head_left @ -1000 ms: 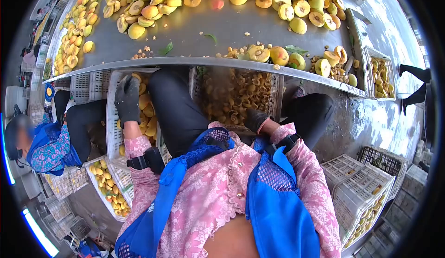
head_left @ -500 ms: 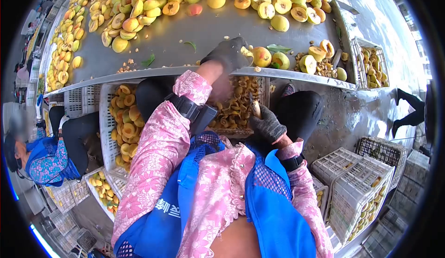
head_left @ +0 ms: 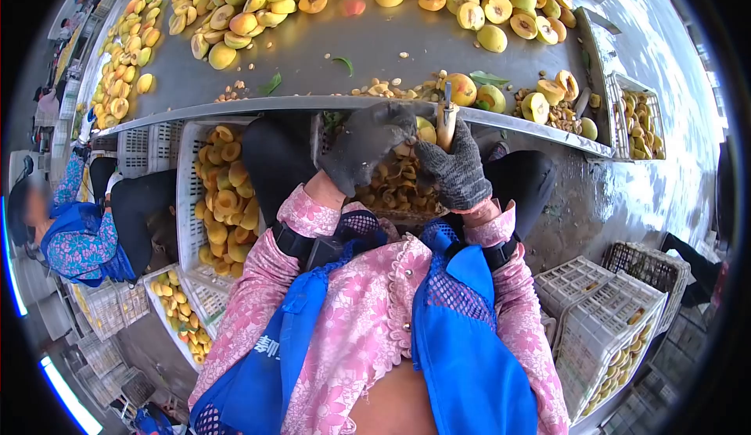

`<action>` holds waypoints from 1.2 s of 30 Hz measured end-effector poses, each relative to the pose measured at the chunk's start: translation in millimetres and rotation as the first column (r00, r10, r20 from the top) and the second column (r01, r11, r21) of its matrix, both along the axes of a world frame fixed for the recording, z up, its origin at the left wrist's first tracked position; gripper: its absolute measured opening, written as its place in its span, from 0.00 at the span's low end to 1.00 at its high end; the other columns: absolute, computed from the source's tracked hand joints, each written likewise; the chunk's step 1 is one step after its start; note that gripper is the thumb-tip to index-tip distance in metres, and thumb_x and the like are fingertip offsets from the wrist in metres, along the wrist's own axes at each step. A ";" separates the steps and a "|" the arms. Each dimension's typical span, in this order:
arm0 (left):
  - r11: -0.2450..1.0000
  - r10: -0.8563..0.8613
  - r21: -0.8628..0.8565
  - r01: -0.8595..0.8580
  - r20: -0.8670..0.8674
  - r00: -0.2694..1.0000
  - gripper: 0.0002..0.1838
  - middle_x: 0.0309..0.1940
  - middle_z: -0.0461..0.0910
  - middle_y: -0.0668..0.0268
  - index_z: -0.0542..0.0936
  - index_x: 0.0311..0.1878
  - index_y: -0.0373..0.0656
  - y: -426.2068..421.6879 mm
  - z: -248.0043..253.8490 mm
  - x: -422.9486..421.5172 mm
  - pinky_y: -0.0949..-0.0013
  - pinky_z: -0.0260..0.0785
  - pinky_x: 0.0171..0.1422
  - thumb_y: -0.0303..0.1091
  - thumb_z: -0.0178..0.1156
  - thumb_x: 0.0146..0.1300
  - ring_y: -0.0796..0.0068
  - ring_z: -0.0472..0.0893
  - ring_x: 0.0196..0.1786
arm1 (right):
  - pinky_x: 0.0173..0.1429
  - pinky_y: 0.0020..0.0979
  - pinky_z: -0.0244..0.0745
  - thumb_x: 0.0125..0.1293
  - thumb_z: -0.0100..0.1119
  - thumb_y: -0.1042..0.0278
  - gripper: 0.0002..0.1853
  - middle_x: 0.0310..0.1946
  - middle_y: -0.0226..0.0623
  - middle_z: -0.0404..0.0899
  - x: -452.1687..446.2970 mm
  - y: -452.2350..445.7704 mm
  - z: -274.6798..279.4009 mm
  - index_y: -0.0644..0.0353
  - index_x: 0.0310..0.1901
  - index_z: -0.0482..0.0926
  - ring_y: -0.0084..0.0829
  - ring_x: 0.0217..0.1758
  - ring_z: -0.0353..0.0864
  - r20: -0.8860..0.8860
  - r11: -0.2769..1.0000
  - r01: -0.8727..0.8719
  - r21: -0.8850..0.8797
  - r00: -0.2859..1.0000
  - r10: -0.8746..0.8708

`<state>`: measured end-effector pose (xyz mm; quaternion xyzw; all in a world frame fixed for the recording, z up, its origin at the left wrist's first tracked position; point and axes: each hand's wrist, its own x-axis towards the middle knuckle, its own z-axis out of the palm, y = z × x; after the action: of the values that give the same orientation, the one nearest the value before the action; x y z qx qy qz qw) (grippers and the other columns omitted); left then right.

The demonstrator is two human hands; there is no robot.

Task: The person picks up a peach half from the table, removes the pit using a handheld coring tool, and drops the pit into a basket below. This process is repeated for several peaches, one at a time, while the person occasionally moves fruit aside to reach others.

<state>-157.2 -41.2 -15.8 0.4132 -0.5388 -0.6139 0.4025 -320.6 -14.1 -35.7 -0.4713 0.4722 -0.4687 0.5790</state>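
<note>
Both hands wear dark knitted gloves and meet just below the near edge of the metal table. My left hand is closed around a yellow peach piece, mostly hidden by the fingers. My right hand grips a small knife with a pale handle, its narrow metal end pointing up; the right thumb is close against the peach piece. Under the hands sits a crate of curled fruit scraps. Whole peaches and small pits lie along the table edge.
Halved peaches are heaped across the far side of the table. A crate of peach halves stands left of my legs. Stacked crates are at the right, another filled crate beyond the table. A seated person is at far left.
My left hand has come back from the table edge to meet the right. My right hand has risen with the knife, which now points upward. The view has shifted slightly.
</note>
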 end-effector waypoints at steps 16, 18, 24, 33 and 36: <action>0.950 0.140 -0.300 -0.081 0.178 0.974 0.15 0.42 0.76 0.59 0.73 0.48 0.35 23.6 -6.6 -0.8 0.69 0.69 0.50 0.26 0.50 0.57 0.68 0.77 0.44 | 0.43 0.25 0.71 0.54 0.61 0.71 0.21 0.38 0.33 0.73 21.7 12.5 6.2 0.63 0.49 0.66 0.24 0.39 0.74 0.249 0.979 0.044 0.199 0.964 -0.094; 0.984 0.052 -0.168 -0.057 -0.033 0.998 0.15 0.44 0.76 0.61 0.72 0.49 0.34 18.2 -15.5 1.4 0.69 0.68 0.50 0.27 0.50 0.59 0.71 0.76 0.44 | 0.44 0.24 0.72 0.55 0.59 0.72 0.21 0.39 0.33 0.73 21.3 9.5 4.1 0.63 0.50 0.66 0.23 0.40 0.74 0.380 0.966 -0.007 0.259 0.920 -0.095; 0.951 0.209 -0.232 -0.205 -0.005 0.978 0.16 0.47 0.73 0.62 0.70 0.52 0.34 22.2 -19.6 -10.1 0.71 0.67 0.54 0.24 0.49 0.60 0.75 0.74 0.48 | 0.40 0.24 0.70 0.57 0.58 0.69 0.17 0.38 0.31 0.74 25.4 9.9 2.1 0.63 0.47 0.69 0.20 0.38 0.72 0.314 0.953 -0.108 0.282 0.949 0.014; 0.968 0.206 0.251 -0.027 -0.727 0.655 0.14 0.44 0.74 0.59 0.69 0.51 0.36 13.8 -25.5 -0.6 0.71 0.68 0.54 0.26 0.46 0.61 0.71 0.75 0.47 | 0.37 0.29 0.70 0.60 0.55 0.69 0.17 0.32 0.40 0.74 15.0 40.2 33.8 0.66 0.48 0.67 0.28 0.33 0.74 -0.520 0.975 -0.221 0.022 0.831 0.200; 0.987 0.145 0.022 -0.158 -0.537 0.831 0.10 0.37 0.75 0.61 0.70 0.46 0.37 14.3 -39.2 -2.9 0.72 0.70 0.49 0.27 0.45 0.62 0.71 0.76 0.41 | 0.36 0.33 0.70 0.60 0.54 0.70 0.15 0.32 0.45 0.74 18.1 41.1 30.1 0.66 0.47 0.67 0.36 0.33 0.75 -0.557 0.969 -0.246 0.036 0.800 0.224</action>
<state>-160.1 -26.9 -55.1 0.2615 -0.3772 -0.6649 0.5893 -302.5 27.0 -5.5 -0.6528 0.5494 -0.2445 0.4607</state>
